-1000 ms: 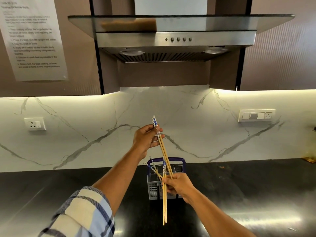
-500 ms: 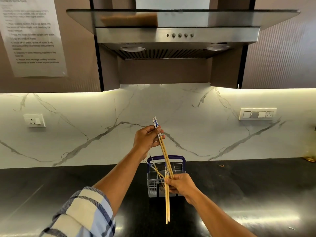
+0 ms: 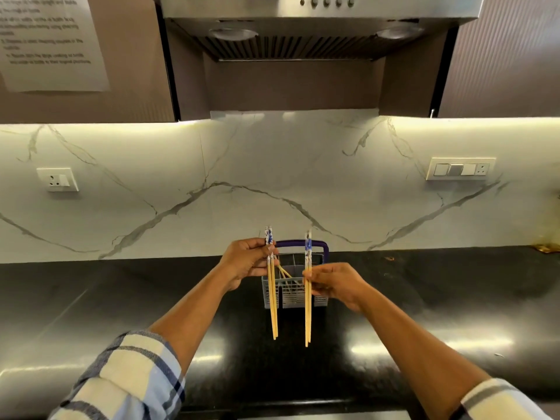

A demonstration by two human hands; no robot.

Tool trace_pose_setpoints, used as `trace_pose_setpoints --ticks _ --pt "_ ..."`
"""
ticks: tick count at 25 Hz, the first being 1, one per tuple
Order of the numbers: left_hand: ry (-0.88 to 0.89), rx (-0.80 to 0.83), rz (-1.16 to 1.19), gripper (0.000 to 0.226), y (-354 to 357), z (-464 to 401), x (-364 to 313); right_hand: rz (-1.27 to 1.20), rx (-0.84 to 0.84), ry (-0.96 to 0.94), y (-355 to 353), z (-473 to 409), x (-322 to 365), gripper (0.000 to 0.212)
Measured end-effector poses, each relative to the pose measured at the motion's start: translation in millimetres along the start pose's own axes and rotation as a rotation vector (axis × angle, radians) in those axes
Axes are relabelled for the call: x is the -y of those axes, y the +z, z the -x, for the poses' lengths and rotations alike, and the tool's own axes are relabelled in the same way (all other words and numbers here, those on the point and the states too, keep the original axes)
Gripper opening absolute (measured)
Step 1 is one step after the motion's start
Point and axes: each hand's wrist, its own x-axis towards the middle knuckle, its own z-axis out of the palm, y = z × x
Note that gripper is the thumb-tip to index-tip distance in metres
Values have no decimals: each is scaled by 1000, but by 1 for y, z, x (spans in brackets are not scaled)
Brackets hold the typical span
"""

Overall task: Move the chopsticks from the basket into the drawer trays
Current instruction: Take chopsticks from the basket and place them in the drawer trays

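A grey slotted basket point(image 3: 292, 300) with a purple handle stands on the black counter point(image 3: 121, 298) by the marble wall. More chopsticks point(image 3: 284, 271) lean inside it. My left hand point(image 3: 245, 263) pinches a pair of wooden chopsticks point(image 3: 272, 307) with blue-and-white tops, held upright in front of the basket's left side. My right hand point(image 3: 333, 284) pinches a second pair point(image 3: 308, 319), also upright, in front of the basket's right side. The two pairs hang side by side, apart. No drawer or tray is in view.
A steel range hood point(image 3: 318, 25) hangs above. A wall socket point(image 3: 57, 179) sits at left and a switch plate point(image 3: 460, 168) at right. A printed sheet point(image 3: 51, 40) is taped to the upper left cabinet. The counter's front edge point(image 3: 272, 401) runs near the bottom.
The view has tilted down. My left hand came down and left with its pair; my right hand moved right and up. The two pairs, crossed before, now hang apart and upright.
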Motion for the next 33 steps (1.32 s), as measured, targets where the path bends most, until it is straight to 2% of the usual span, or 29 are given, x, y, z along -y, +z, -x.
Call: trace_pose_setpoints --ticks 5,9,12,17,21,26,29,33 --pt "-11 27 26 25 8 8 7 7 -8 11 4 -1 4 17" --pt "-47 -10 14 18 7 34 36 -32 -10 75 9 18 -30 17" --pt "-137 -65 23 14 1 76 98 -55 -38 164 27 56 -88 21" --pt "-425 -98 18 21 -14 149 229 -18 -46 368 69 129 -203 16" --pt "-537 -66 -7 22 -12 178 289 34 -97 472 100 149 -259 13" --pt "-628 -177 -87 9 5 183 325 402 -236 552 127 157 -304 17" --pt "-623 -211 -296 8 16 179 340 571 -294 585 141 155 -308 19" --pt "-587 -163 -517 20 25 169 355 759 -342 732 157 146 -308 27"
